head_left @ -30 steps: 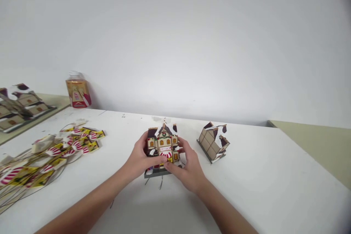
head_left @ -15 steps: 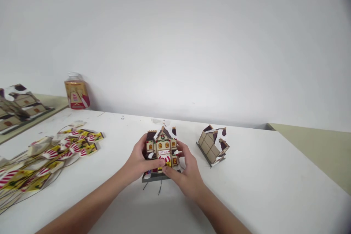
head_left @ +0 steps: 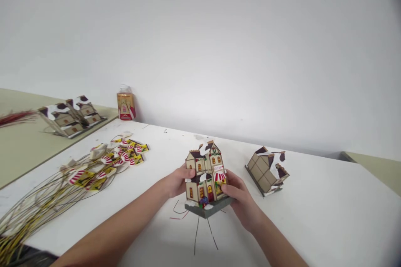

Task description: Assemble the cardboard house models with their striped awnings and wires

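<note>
Both my hands grip a small model house (head_left: 205, 179) with snowy dark roofs, a striped awning and a grey base. My left hand (head_left: 178, 179) is closed on its left side, thumb on the front wall. My right hand (head_left: 241, 194) wraps the right side, its thumb by the awning; the fingers behind are hidden. The house is turned corner-forward, and thin dark and red wires hang from beneath it. A second model house (head_left: 266, 171) stands tilted on the white table (head_left: 313, 217) to the right of my right hand.
At left lies a pile of striped-awning pieces (head_left: 125, 156) with long yellow and dark wires (head_left: 46, 204). Two more model houses (head_left: 73, 117) sit on the pale green surface beyond, near red wires (head_left: 17, 118). A bottle (head_left: 125, 104) with a gold-and-red label stands against the wall.
The house in my hands has turned from facing me to showing a corner and its left side. My left thumb has moved off the awning to the left wall. The view has shifted left.
</note>
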A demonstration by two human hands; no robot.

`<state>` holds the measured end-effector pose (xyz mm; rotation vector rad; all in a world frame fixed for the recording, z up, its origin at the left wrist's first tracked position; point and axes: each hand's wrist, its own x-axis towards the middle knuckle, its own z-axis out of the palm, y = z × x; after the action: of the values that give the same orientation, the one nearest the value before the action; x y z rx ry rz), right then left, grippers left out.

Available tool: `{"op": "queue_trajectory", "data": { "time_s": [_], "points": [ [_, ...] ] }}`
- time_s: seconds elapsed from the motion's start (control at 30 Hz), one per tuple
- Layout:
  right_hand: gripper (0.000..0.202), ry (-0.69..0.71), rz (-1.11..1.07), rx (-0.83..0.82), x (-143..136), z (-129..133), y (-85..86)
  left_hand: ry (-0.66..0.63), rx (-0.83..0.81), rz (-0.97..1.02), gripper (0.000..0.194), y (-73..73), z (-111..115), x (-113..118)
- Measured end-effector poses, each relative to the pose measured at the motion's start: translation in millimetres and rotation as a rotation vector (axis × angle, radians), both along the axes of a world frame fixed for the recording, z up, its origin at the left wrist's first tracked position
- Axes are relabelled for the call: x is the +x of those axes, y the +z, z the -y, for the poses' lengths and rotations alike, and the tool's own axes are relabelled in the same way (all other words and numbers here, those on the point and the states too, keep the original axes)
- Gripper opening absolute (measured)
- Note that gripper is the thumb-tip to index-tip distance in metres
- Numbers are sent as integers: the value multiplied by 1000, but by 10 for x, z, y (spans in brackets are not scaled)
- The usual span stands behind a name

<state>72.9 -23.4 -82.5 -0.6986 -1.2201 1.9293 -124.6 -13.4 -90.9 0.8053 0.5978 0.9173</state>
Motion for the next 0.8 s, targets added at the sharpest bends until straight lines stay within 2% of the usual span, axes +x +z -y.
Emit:
{"op": "queue_trajectory", "data": {
  "time_s": [0.1,0.23,0.37,0.47,0.57,0.63,0.7,0.8],
  "points": [
    [52,36,18,-20,-12,25,-20,-51,-16,17,59,2,35,5],
    [57,-79,83,-8,-31,0,-80,51,10,54,55,8,48,31],
    [63,-106,69,71,-38,-50,-157,261,27,80,52,72,-60,5],
    [60,-155,38,65,-12,-85,-201,536,68,105,50,229,-261,-143],
    [57,-178,12,17,29,-105,-213,874,151,141,46,458,-468,-474],
    [55,-186,-10,-10,48,-110,-208,1076,221,70,41,614,-523,-800],
    [55,-189,-30,-24,55,-109,-201,1214,239,-55,35,757,-477,-1181],
    [55,-178,-39,-22,49,-102,-200,1334,247,-178,32,945,-248,-1742]
  ]
}}
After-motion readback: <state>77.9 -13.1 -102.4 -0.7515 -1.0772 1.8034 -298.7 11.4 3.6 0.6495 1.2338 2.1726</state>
